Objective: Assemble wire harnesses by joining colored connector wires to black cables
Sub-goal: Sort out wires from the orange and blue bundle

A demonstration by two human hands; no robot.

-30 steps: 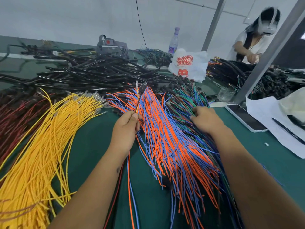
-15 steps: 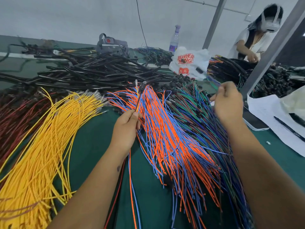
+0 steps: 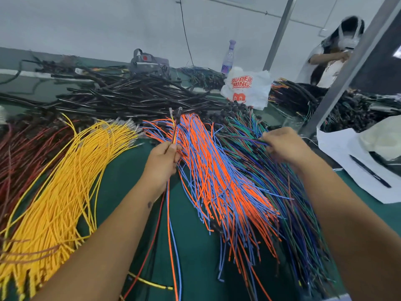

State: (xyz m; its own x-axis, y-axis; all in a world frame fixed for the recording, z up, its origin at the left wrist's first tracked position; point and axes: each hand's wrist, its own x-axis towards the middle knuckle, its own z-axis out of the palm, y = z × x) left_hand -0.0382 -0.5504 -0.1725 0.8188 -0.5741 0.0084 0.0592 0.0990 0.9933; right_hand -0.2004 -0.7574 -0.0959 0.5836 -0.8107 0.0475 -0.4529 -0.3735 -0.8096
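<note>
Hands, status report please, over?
Left hand grips small wire bundle, held up. Right hand pinches a wire in the green-blue pile. Nothing blocking.

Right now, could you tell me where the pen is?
The pen lies on the white paper at the table's right edge, right of the right hand.

We read one legible item: red lettering "SUPER MING" on the white plastic bag (image 3: pixel 249 89), beyond the right hand (image 3: pixel 284 146); the bottle (image 3: pixel 228 59) label is unreadable.
</note>
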